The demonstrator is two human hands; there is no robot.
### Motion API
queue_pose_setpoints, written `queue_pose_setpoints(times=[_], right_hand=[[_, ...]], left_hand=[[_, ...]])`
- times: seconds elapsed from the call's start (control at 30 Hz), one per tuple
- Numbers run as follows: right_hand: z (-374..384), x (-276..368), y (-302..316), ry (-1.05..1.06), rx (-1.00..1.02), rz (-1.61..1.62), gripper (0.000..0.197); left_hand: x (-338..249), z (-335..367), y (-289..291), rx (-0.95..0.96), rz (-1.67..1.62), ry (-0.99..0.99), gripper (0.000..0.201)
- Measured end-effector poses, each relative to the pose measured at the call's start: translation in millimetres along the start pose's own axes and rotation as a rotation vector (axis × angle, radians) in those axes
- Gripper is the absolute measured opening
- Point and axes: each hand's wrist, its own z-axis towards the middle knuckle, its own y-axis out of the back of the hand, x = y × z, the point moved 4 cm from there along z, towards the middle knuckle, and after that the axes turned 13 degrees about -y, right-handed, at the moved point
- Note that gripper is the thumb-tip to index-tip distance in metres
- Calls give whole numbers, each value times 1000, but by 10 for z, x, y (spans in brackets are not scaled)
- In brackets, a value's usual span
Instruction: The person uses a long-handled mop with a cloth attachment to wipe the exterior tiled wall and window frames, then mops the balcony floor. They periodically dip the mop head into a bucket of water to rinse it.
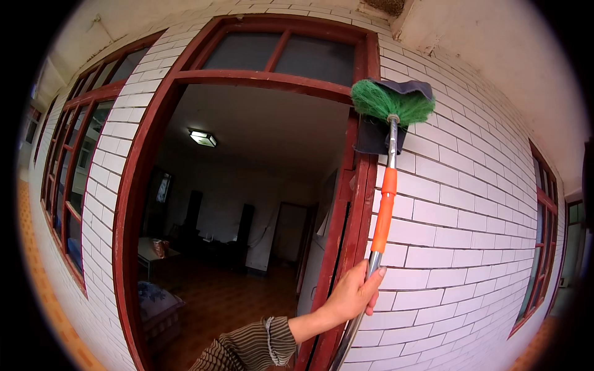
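Note:
My left hand, its arm in a striped sleeve, is closed round the silver lower pole of a long-handled duster. The pole has an orange middle section and rises steeply, leaning slightly right. At its top is a fan of green bristles. A dark grey cloth lies over the bristles and also hangs below them. This head is up at the top right corner of the red door frame, overlapping the white tiled wall; whether it touches cannot be told. My right hand is out of view.
The doorway opens onto a dim room with a lit ceiling lamp, a low table and a patterned cushioned seat. Red-framed windows are on the left, and another window is at the far right.

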Motion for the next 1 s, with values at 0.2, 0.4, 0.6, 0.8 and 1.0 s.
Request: queue_pose_setpoints(times=[0.2,0.4,0.6,0.8,1.0], right_hand=[[-399,146,-27,-21,54,88,19],[-636,1076,-40,109,185,193,19],[-820,3058,-224,432,404,224,21],[-848,4133,-485,582,646,311,24],[-1076,4305,-520,622,994,509,45]], left_hand=[[-424,747,464,-135,95,-228,36],[-588,588,726,-193,494,-251,52],[-738,558,1031,-285,660,-306,61],[-1231,913,1235,-316,636,-272,64],[-1354,1111,1297,-332,720,-223,65]])
